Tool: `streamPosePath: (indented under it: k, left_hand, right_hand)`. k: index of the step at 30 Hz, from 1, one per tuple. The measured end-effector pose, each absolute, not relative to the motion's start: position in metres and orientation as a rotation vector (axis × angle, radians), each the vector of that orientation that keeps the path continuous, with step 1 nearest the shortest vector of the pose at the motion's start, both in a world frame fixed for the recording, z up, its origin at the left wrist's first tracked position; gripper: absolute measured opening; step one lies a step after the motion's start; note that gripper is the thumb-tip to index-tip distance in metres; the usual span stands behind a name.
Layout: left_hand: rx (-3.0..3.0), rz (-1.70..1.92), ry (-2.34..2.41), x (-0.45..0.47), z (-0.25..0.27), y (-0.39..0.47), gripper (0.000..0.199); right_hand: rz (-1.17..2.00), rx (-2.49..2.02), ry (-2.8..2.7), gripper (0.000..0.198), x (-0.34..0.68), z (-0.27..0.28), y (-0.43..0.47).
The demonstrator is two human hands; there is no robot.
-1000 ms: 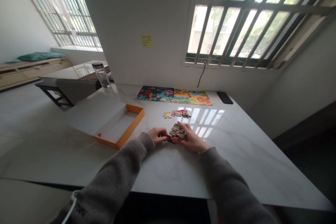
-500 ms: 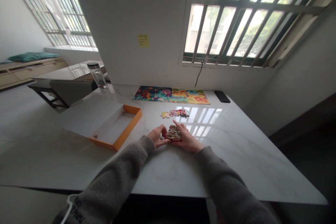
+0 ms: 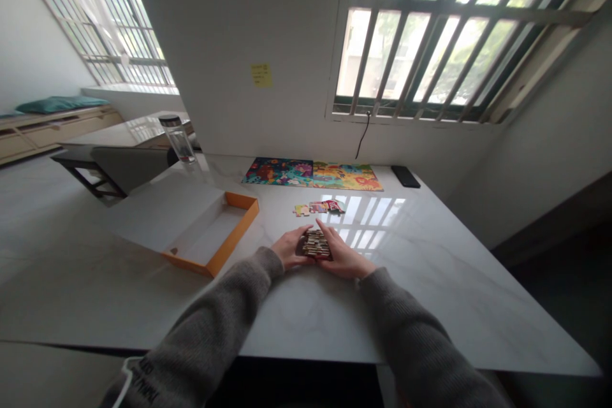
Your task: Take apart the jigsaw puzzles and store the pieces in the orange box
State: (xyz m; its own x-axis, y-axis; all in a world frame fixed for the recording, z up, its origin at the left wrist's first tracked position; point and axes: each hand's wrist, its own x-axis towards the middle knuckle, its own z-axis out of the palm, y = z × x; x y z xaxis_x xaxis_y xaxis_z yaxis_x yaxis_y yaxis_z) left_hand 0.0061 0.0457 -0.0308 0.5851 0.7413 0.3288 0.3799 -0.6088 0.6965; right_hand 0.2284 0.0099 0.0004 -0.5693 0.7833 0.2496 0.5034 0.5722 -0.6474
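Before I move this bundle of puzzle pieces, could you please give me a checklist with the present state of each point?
1. Left grip on the bundle of puzzle pieces: ok, at its left side.
2. Right grip on it: ok, at its right side.
3. Every piece secure: cannot tell, partly hidden.
4. Loose pieces apart from the bundle: ok, lying beyond it.
5. Orange box open: ok.
6. Phone away from both grips: ok.

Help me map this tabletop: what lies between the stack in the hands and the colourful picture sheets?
In the head view, a short row of jigsaw pieces lies on the tabletop between the stack and the picture sheets.
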Motion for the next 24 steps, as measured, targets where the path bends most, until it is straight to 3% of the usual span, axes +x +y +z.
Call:
streamPosePath:
  k: [3, 6, 9, 16, 20, 24]
  left_hand:
    - [2.239, 0.886, 0.920, -0.002, -0.032, 0.056, 0.094]
    - [2.103, 1.058, 1.094, -0.009, -0.031, 0.076, 0.054]
    - [2.125, 1.112, 1.444, -0.006, -0.030, 0.097, 0.040]
    - [2.321, 0.787, 1.722, 0.012, -0.029, 0.126, 0.047]
    - [2.252, 0.870, 1.659, 0.004, -0.030, 0.129, 0.058]
    - [2.099, 0.978, 1.423, -0.011, -0.034, 0.122, 0.056]
  right_hand:
    - [0.724, -1.035, -2.254, 0.097, 0.228, 0.001, 0.009]
    - [0.717, -1.047, -2.220, 0.089, 0.226, 0.001, 0.007]
    - [0.712, -1.043, -2.194, 0.082, 0.225, 0.001, 0.004]
    - [0.774, -1.048, -2.172, 0.077, 0.225, 0.008, -0.001]
    - [0.782, -1.050, -2.174, 0.077, 0.226, 0.011, -0.002]
    - [0.791, -1.055, -2.173, 0.078, 0.226, 0.009, -0.002]
